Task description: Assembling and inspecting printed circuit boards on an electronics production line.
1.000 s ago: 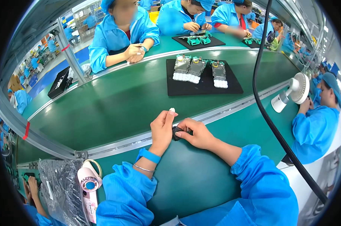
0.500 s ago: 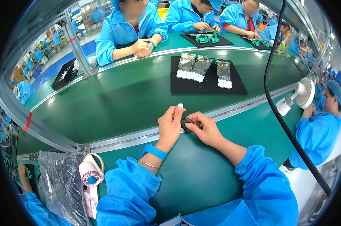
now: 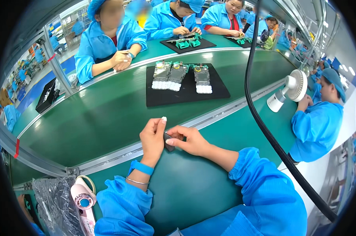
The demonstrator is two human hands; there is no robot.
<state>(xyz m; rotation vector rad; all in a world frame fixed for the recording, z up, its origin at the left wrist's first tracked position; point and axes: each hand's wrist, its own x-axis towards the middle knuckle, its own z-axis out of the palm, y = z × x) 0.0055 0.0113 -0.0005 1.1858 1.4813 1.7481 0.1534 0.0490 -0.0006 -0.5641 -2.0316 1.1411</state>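
Sleeves point(image 3: 119, 204) come nearest, both blue, rising from six o'clock, with a blue wristband point(image 3: 142, 168) and a thin bracelet point(image 3: 137, 181) on the left wrist.

"What is the right hand point(image 3: 189, 141) doing?"

"Its thumb and fingers are clamped on a small dark block point(image 3: 169, 144), which sits at nine o'clock from that hand."

"And the left hand point(image 3: 152, 137)?"

"The block is right up against its inner side, at about four o'clock. I can't tell whether its lower fingers grip the block too. Its upper fingers point toward one o'clock, ending in a white tip point(image 3: 163, 118); held or worn, I can't say."

"What's around them on the green workbench point(image 3: 197, 177)?"

"At eight o'clock, a pink handheld fan point(image 3: 83, 201) beside a crinkled plastic bag point(image 3: 54, 200). A black cable point(image 3: 260, 131) hangs at three o'clock, and a white desk fan point(image 3: 298, 85) stands at two. A metal rail point(image 3: 115, 158) edges the far side."

"Past the rail?"

"A green conveyor belt point(image 3: 99, 118). On it, between twelve and one o'clock, lies a black mat point(image 3: 219, 88) with three circuit boards point(image 3: 177, 74), white at their near ends: two touching on the left, one apart on the right."

"And farthest?"

"A seated co-worker point(image 3: 103, 49) at eleven o'clock, hands together; another co-worker point(image 3: 158, 21) at twelve, bent over green plastic parts point(image 3: 182, 44)."
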